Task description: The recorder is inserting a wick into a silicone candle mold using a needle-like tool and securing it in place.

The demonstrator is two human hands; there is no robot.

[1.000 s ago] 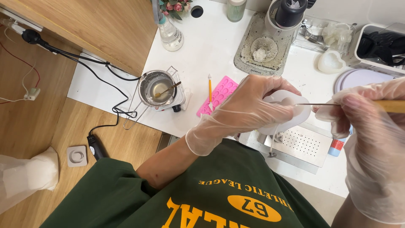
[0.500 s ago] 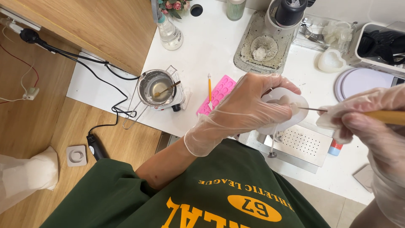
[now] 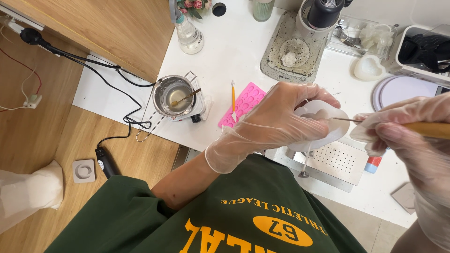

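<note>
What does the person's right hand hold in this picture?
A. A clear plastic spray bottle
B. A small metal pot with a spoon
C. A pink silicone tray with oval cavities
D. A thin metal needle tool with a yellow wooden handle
D: the gloved right hand grips the thin metal needle tool with a yellow wooden handle, whose tip points at the white translucent silicone mould held in the gloved left hand.

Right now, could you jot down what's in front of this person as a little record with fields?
Left hand: gloved left hand holds a white mould
Right hand: gloved right hand holds a wooden-handled needle tool, tip at the mould
Under the hands: perforated metal tray
Beside the left hand: pink silicone mould, orange stick tool
Further left: metal pot with spoon
Surface: white worktable
</note>
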